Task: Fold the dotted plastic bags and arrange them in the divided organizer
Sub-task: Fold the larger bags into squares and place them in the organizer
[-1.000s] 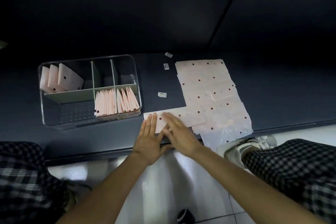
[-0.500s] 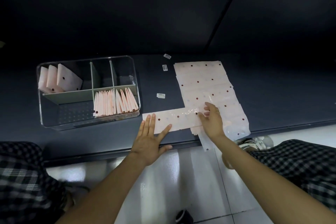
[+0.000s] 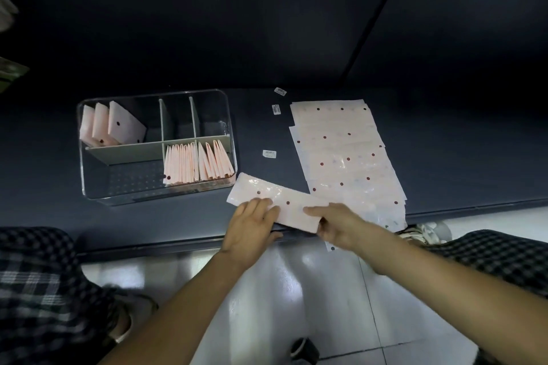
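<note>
Right hand shifted left, apparently pinching folded bag, thumb hidden, left hand flat

Far sticker: small white label on the dark surface; its print was too small and blurred to read
Middle sticker: small white label with dark marks; nothing legible
Near sticker: small white label beside the organizer; a line of print showed but could not be read
Dotted bags: only dark red dots; no lettering, brand or number was visible
</note>
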The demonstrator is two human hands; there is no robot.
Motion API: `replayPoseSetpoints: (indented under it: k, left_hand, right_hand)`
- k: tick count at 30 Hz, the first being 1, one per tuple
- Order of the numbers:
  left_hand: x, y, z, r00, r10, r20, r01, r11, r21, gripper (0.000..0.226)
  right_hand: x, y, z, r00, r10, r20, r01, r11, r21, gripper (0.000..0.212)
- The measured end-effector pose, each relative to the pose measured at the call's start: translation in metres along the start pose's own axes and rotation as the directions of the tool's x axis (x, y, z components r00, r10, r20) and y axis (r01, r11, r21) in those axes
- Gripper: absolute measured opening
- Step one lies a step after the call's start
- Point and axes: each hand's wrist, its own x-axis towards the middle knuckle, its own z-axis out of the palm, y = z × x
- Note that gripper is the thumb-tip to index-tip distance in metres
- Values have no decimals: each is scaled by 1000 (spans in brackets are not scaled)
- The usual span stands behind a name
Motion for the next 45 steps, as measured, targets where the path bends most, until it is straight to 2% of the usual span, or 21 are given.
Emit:
replayPoseSetpoints:
  k: [2, 4, 7, 10, 12, 14, 16, 17, 18, 20, 23, 26, 28, 29, 30, 33, 37, 40, 42, 44, 45]
  left_hand:
    - [-6, 4, 1, 999, 1, -52, -1, 1000, -10, 44]
    - [-12, 5, 4, 998, -21, -63, 19, 999, -36, 41]
    - [-19, 0, 4, 989, -144, -14, 138, 967, -214, 26]
    - [-20, 0, 2, 991, -136, -7, 129, 956, -265, 39]
    - [-21, 0, 1, 989, -148, 22, 147, 941, -305, 45]
    - [-21, -1, 4, 985, -173, 6, 166, 930, -327, 44]
    - [-21, -1, 6, 978, -208, -1, 193, 911, -363, 44]
    - [-20, -2, 6, 977, -215, -10, 196, 906, -375, 43]
    - [-20, -2, 6, 976, -217, -10, 197, 901, -388, 41]
    - [-20, -3, 7, 976, -218, -11, 195, 893, -406, 38]
    - [-21, -6, 12, 980, -201, -9, 179, 893, -413, 32]
    - [-22, -10, 12, 972, -236, -25, 202, 878, -435, 20]
    - [-23, -15, 14, 940, -336, -53, 278, 848, -451, 12]
    - [-22, -17, 14, 918, -395, -47, 331, 825, -458, 13]
    - [-22, -18, 14, 897, -441, -33, 377, 802, -462, 15]
    - [-18, -19, 15, 850, -526, 31, 478, 746, -463, 16]
    - [-11, -12, 15, 800, -596, 70, 567, 711, -416, 23]
    - [-9, -3, 13, 772, -635, 23, 602, 719, -349, 21]
    - [-11, 0, 8, 852, -517, -79, 479, 832, -281, 28]
    - [-14, 4, 9, 960, -238, -146, 213, 962, -169, 43]
    - [-17, 6, 12, 989, -109, -101, 99, 990, -95, 53]
  right_hand:
    - [-15, 27, 9, 1000, -29, -6, 30, 995, 95, 19]
    - [-31, 49, 17, 998, -45, 53, 40, 995, 95, 15]
    - [-42, 65, 13, 977, -184, 108, 194, 976, -97, 19]
    - [-41, 64, -10, 868, -496, 32, 478, 816, -326, 14]
    - [-35, 59, -30, 775, -620, 121, 576, 614, -540, 15]
    - [-28, 50, -46, 705, -599, 380, 625, 270, -733, 42]
    - [-18, 41, -51, 587, -485, 648, 667, -165, -727, 68]
    - [-13, 40, -50, 540, -436, 720, 661, -309, -684, 75]
    - [-8, 41, -47, 523, -425, 739, 642, -373, -669, 76]
    - [0, 46, -34, 521, -511, 683, 623, -319, -714, 66]
    - [10, 47, -12, 557, -591, 583, 673, -91, -734, 41]
    - [18, 43, 0, 660, -585, 471, 655, 143, -742, 35]
    - [18, 39, 7, 759, -559, 334, 577, 339, -743, 26]
    - [20, 37, 9, 786, -546, 288, 540, 381, -750, 21]
    - [22, 34, 12, 797, -543, 267, 511, 369, -776, 21]
    - [26, 30, 20, 820, -538, 195, 417, 329, -847, 43]
    - [29, 27, 27, 851, -511, 122, 307, 295, -905, 44]
    - [28, 24, 31, 867, -489, 95, 251, 264, -931, 44]
    - [27, 22, 33, 870, -484, 89, 242, 262, -934, 43]
    - [28, 22, 34, 867, -490, 91, 243, 255, -936, 44]
    - [28, 22, 33, 863, -497, 95, 245, 244, -938, 44]
